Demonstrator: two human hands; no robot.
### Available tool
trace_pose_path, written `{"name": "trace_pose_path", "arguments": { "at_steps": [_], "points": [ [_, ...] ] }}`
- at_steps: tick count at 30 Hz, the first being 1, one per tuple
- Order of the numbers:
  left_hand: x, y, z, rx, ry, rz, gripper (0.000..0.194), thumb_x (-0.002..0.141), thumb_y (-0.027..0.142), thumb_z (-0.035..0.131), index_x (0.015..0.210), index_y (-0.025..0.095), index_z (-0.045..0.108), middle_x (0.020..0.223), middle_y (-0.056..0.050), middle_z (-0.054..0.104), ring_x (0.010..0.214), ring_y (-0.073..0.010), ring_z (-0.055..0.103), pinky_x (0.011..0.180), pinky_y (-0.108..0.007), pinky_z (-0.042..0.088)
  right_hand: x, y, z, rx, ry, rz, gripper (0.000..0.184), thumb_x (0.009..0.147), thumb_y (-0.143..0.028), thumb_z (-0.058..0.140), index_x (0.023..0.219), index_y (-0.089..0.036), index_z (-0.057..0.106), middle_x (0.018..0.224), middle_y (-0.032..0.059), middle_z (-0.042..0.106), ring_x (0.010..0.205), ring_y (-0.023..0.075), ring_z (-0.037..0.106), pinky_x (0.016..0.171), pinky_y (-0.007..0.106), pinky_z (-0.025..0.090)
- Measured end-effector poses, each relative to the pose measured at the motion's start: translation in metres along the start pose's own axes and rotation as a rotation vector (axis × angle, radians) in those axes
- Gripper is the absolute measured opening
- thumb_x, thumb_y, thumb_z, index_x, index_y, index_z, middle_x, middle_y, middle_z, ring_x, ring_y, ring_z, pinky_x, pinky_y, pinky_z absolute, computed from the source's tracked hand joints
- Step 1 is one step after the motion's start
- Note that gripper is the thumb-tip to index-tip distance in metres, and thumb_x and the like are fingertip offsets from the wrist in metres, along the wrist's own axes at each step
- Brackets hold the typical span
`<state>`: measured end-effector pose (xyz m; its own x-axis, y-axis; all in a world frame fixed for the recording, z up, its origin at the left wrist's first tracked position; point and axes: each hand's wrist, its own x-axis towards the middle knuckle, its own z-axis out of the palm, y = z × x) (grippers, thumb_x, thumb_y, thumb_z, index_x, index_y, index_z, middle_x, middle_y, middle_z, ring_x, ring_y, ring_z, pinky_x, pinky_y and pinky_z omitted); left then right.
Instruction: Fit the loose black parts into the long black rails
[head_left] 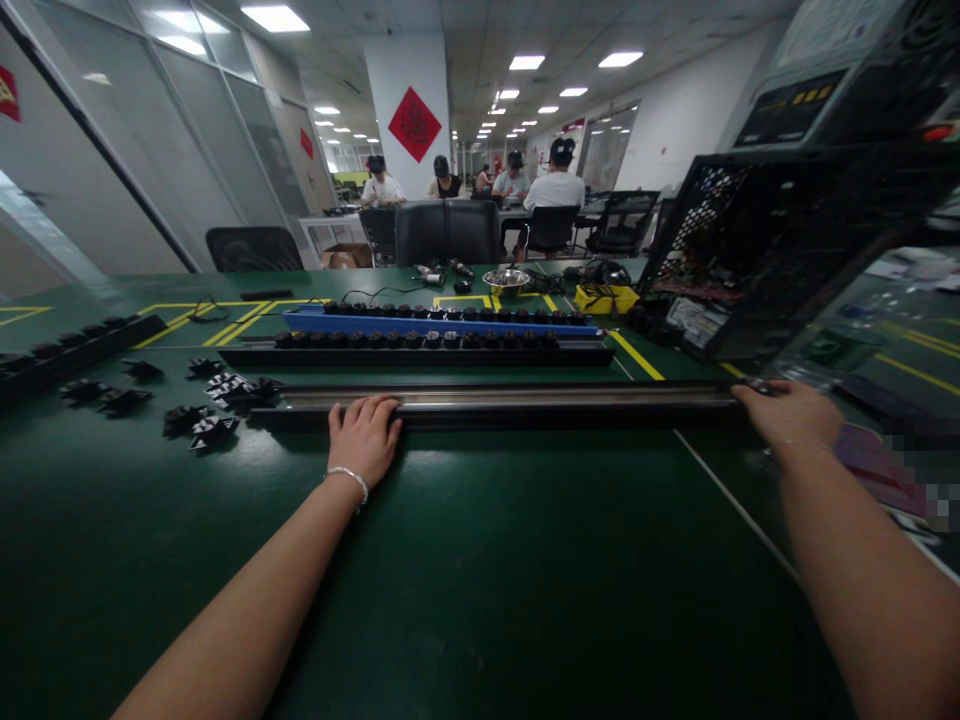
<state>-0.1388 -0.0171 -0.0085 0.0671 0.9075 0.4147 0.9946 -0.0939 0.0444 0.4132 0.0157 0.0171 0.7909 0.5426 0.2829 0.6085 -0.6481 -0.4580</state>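
Note:
A long black rail (pixel 540 412) with a pale metal channel along its middle lies crosswise on the green table. My left hand (pixel 364 435) lies over its near edge toward the left end, fingers bent onto the rail and thumb along the front. At the rail's right end, my right hand (pixel 791 410) is closed with a small dark part (pixel 763 387) at its fingers; the part's exact shape is unclear. Several loose black parts with shiny faces (pixel 214 428) lie by the left end. Behind are a black rail (pixel 450 356) and a blue rail (pixel 345 322), both carrying rows of small black parts.
Another loaded rail (pixel 45 362) sits at far left. An open computer case (pixel 795 240) stands at right, near a plastic bottle (pixel 844 335). A metal bowl (pixel 505 281) and yellow bin (pixel 606 298) stand at the back. Several people sit beyond the table.

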Motion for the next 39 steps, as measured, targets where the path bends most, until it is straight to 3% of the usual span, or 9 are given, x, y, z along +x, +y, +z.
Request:
{"name": "trace_pose_path", "arguments": {
  "at_steps": [25, 39],
  "points": [
    [0.001, -0.001, 0.0, 0.01, -0.005, 0.004, 0.037, 0.09, 0.038, 0.033, 0.117, 0.027, 0.056, 0.126, -0.006, 0.058, 0.117, -0.0264, 0.045, 0.106, -0.055, 0.019, -0.03, -0.02, -0.003, 0.086, -0.019, -0.02, 0.047, 0.062, -0.051, 0.066, 0.098, -0.02, 0.067, 0.089, 0.0087, 0.066, 0.091, 0.0274, 0.06, 0.082, 0.038, 0.047],
    [0.001, 0.0, -0.001, 0.001, -0.006, -0.004, 0.037, 0.09, 0.038, 0.034, 0.117, 0.027, 0.056, 0.125, -0.006, 0.059, 0.117, -0.0267, 0.046, 0.106, -0.054, 0.02, -0.037, -0.025, 0.0, 0.081, -0.02, -0.108, 0.047, 0.063, -0.054, 0.063, 0.093, -0.019, 0.066, 0.093, 0.0118, 0.066, 0.094, 0.0299, 0.058, 0.089, 0.044, 0.045]
  ]
}}
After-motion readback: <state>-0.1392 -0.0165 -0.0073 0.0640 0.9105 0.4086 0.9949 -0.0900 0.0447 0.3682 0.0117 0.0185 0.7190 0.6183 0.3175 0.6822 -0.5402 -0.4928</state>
